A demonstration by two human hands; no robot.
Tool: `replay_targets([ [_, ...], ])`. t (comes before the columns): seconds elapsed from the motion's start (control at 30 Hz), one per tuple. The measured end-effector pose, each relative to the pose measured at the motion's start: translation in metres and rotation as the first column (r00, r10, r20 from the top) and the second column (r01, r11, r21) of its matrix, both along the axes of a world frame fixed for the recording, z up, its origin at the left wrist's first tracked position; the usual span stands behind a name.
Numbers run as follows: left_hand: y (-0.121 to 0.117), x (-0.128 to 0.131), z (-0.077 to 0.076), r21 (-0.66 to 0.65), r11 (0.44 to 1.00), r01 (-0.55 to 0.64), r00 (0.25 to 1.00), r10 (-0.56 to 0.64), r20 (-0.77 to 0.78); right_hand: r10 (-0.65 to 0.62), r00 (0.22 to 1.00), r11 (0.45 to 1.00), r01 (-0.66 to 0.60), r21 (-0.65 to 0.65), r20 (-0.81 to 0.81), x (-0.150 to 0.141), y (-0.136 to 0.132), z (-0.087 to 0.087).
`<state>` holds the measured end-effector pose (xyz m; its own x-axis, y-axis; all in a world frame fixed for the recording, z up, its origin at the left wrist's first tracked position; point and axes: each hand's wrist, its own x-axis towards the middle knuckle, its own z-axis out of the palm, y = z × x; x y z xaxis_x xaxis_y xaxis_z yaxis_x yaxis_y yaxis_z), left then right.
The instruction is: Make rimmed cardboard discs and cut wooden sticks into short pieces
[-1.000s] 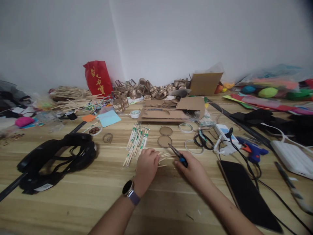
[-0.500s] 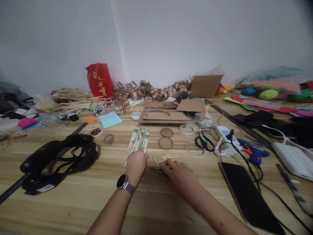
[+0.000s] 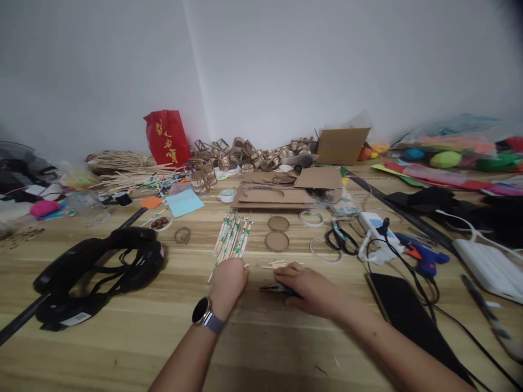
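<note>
My left hand [image 3: 229, 279], with a watch on its wrist, is closed at the near end of a row of paper-wrapped sticks [image 3: 237, 239]. A thin wooden stick [image 3: 246, 266] pokes out beside its fingers; the rest is hidden under the hand. To the right, my right hand [image 3: 304, 286] is closed on a pair of pliers [image 3: 273, 288], whose dark jaws point left toward my left hand. Just beyond the pliers lie several short cut stick pieces [image 3: 278, 264]. Farther back are two round cardboard discs [image 3: 277, 242] with edged rims.
On the left rests a black headset with straps [image 3: 102, 272]. Toward the right are scissors [image 3: 343, 239], a glue gun [image 3: 425, 256], a power strip [image 3: 378, 231] and a phone [image 3: 408, 321]. Cardboard sheets [image 3: 278, 196] and small stick-built barrels [image 3: 257, 155] stand behind.
My right hand has moved slightly right with the pliers, away from my left hand. A short piece that stood slanted near the jaws no longer shows there. My left hand has shifted slightly nearer.
</note>
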<state>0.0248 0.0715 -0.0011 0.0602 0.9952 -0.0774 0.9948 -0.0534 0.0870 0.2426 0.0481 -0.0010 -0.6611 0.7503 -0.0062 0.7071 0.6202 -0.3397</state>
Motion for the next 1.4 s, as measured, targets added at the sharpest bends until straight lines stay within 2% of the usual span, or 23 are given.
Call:
replay_targets([
  [0.2,0.007,0.030,0.000,-0.020,0.994,0.106,0.990,-0.104,0.092,-0.154,0.988,0.988,0.154,0.029,-0.013,0.044,0.006,-0.008],
  [0.33,0.020,0.043,0.005,-0.018,0.981,0.194,0.965,-0.188,0.183,-0.229,0.971,0.972,0.232,0.033,-0.068,0.055,0.003,-0.007],
  [0.43,0.026,0.033,0.010,0.032,0.992,0.120,0.978,-0.123,0.169,-0.256,0.962,0.964,0.262,0.052,-0.089,0.047,-0.007,-0.003],
  [0.57,0.025,0.010,0.009,0.070,0.996,-0.061,0.996,0.056,0.067,-0.190,0.981,0.979,0.191,0.075,-0.025,0.018,-0.019,0.000],
  [0.73,0.022,0.001,0.000,0.072,0.992,-0.101,0.995,0.102,-0.008,-0.230,0.959,0.967,0.206,0.149,0.166,-0.009,-0.020,-0.001],
  [0.83,0.021,0.002,-0.003,0.075,0.992,-0.100,0.995,0.102,-0.024,-0.274,0.939,0.958,0.248,0.143,0.208,-0.004,-0.016,-0.001],
  [0.97,0.018,0.003,-0.003,0.068,0.994,-0.086,0.996,0.088,-0.031,-0.335,0.924,0.940,0.315,0.129,0.185,0.015,-0.014,-0.002],
  [1.2,0.014,0.001,-0.003,0.043,0.995,-0.095,0.995,0.096,-0.031,-0.471,0.852,0.880,0.435,0.191,0.230,0.030,-0.010,0.000],
  [1.3,0.014,0.001,-0.004,0.020,0.993,-0.118,0.992,0.119,-0.031,-0.507,0.847,0.856,0.474,0.206,0.160,0.031,-0.010,-0.002],
  [1.4,0.014,0.003,-0.003,-0.004,0.991,-0.134,0.991,0.134,-0.024,-0.521,0.854,0.843,0.513,0.161,0.009,0.032,-0.011,-0.006],
])
